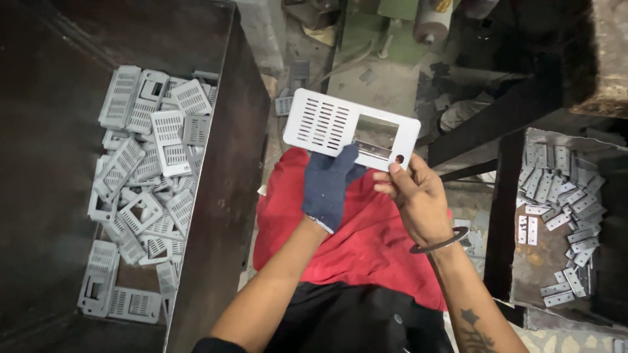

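I hold a white metal plate [327, 124] with rows of slots and a rectangular cut-out above my lap. My left hand [330, 186], in a dark blue knitted glove, grips the plate's near edge at its middle. My right hand [415, 196], bare and with a metal bangle on the wrist, pinches the plate's near right corner beside a small round hole. A small shiny metal strip [373, 150] lies along the lower edge of the cut-out, between the two hands.
A dark metal bin [229, 131] on my left holds a heap of several similar slotted plates [150, 170]. A dark tray [507, 216] on my right holds several small metal strips [556, 196]. A red cloth [366, 242] covers my lap. Machine parts stand ahead.
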